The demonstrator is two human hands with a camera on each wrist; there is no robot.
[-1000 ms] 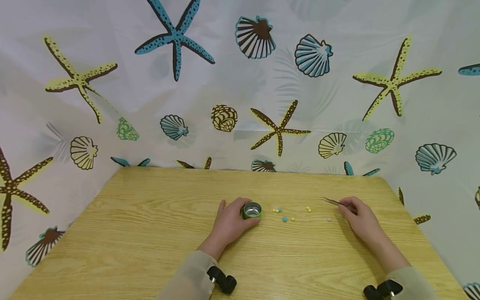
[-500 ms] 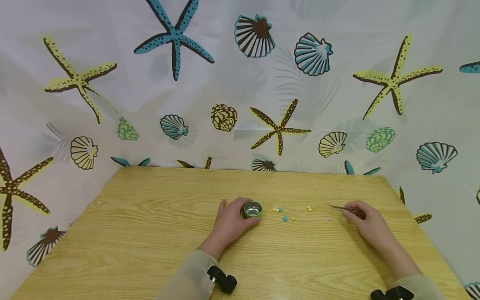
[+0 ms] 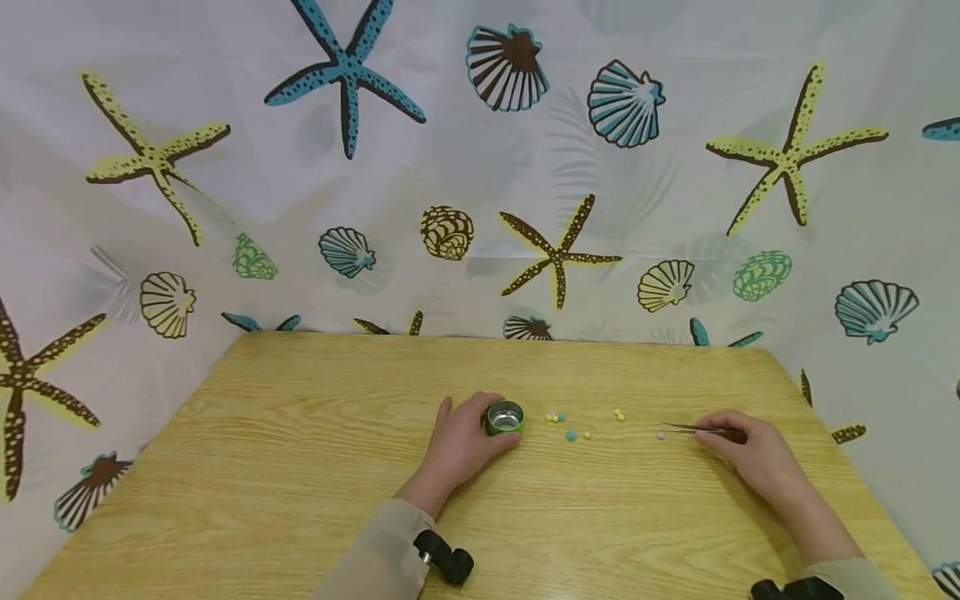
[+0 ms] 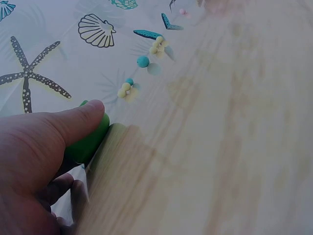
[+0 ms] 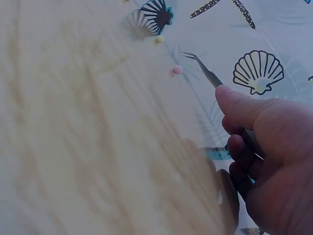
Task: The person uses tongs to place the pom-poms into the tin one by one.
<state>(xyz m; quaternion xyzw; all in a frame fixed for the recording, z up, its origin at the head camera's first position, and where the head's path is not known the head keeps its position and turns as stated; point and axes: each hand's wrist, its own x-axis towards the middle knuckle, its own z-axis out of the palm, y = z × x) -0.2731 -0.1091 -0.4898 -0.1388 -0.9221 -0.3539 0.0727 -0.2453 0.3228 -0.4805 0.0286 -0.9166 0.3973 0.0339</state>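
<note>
My left hand [image 3: 461,446] grips a small round green tin [image 3: 506,418], open at the top with a silvery inside; in the left wrist view the thumb lies along its green side [image 4: 90,139]. Tweezers [image 3: 697,429] with fine bent tips are pinched in my right hand [image 3: 753,458]. Their tips are slightly apart with nothing between them, close to a pink bead [image 5: 178,69]. Between the hands lie a larger blue bead [image 3: 572,435], a lone yellow bead [image 3: 587,436], a pair of yellow beads [image 3: 618,415] and a small cluster of beads [image 3: 555,417].
The beads lie on a wood-grain table [image 3: 300,467]. Behind and at both sides hangs a white cloth [image 3: 420,150] printed with starfish and shells. A black wrist mount [image 3: 444,557] sits on the left sleeve, another on the right.
My right hand has moved right and toward me, bringing the tweezers' tips down level with the pink bead. The left hand and the tin have stayed in place.
</note>
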